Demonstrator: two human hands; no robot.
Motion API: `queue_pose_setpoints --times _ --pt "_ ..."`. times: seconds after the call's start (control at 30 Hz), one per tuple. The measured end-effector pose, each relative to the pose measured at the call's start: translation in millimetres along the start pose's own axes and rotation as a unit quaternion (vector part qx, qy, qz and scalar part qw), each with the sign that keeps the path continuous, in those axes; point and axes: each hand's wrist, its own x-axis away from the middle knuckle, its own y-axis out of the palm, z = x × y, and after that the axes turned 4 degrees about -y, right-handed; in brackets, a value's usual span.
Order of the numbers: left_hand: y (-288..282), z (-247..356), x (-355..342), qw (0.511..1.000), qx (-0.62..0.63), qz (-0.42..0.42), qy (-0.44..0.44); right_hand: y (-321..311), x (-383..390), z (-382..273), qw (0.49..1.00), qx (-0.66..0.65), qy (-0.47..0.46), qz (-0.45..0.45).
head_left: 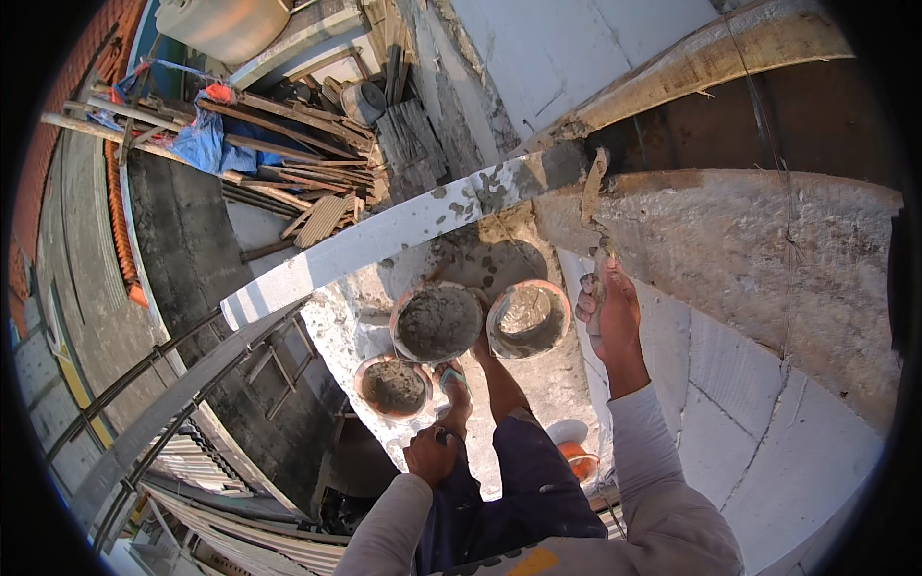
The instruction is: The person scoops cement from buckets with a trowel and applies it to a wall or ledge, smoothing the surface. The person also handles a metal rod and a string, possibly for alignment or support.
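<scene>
My right hand (615, 307) is closed round the handle of a trowel (594, 187), whose narrow-looking blade is smeared with mortar. The blade lies against the corner where the white block wall (336, 254) meets a rough concrete beam (711, 216). Grey wet mortar (495, 187) is spread in patches along the wall top near that corner. Down by my thigh, my left hand (432, 454) is curled closed; a small dark spot shows at its fingers, too small to name. Between my feet and the wall stand a bucket full of mortar (438, 324) and a bucket partly filled (527, 322).
A smaller bucket (393, 388) holding grey mix stands left of my sandalled foot. Behind my right leg is an orange bucket (578, 463). Metal rails (144, 422) edge a drop at left. Beyond the wall lie stacked timber (307, 154) and a blue tarp (202, 139).
</scene>
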Motion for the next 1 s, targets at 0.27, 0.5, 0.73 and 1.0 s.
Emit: queue_pose_setpoints --times 0.27,0.5,0.73,1.0 --pt "0.6 3.2 -2.0 1.0 -0.005 0.002 -0.005 1.7 -36.3 -8.7 0.953 0.291 0.016 -0.085" --pt "-4.1 10.6 0.2 1.0 -0.023 -0.01 -0.008 14.5 -33.4 1.9 0.992 0.12 0.013 -0.032" --pt "10.6 -8.3 -4.6 1.0 0.023 -0.006 0.0 -40.8 38.1 108.6 0.912 0.387 -0.016 -0.132" --pt "42.0 -28.4 7.6 0.996 0.054 0.044 0.048 -20.4 -44.6 296.8 0.505 0.771 -0.288 -0.26"
